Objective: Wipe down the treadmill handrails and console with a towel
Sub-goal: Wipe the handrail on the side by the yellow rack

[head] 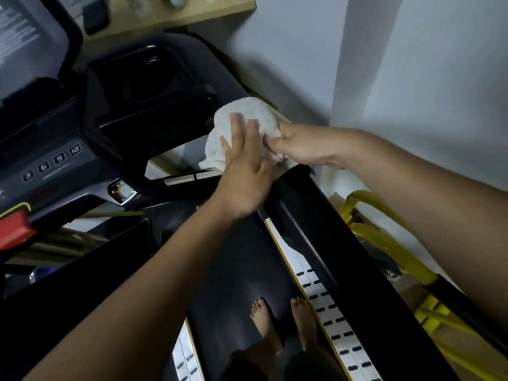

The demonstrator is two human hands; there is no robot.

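A white towel [248,116] is bunched over the upper end of the black right handrail [330,229], beside the console's cup holder [148,86]. My left hand [244,174] lies flat on the towel with its fingers spread. From the right, my right hand [302,147] pinches the towel's edge between thumb and fingers. The console [55,149] with numbered buttons fills the left of the view. The left handrail [68,284] runs dark across the lower left.
My bare feet [283,323] stand on the black treadmill belt [236,270]. A red safety key [15,229] sits at the far left. A yellow-framed object [384,237] and cardboard lie right of the treadmill, by the white wall [412,78]. A wooden shelf [176,12] is above.
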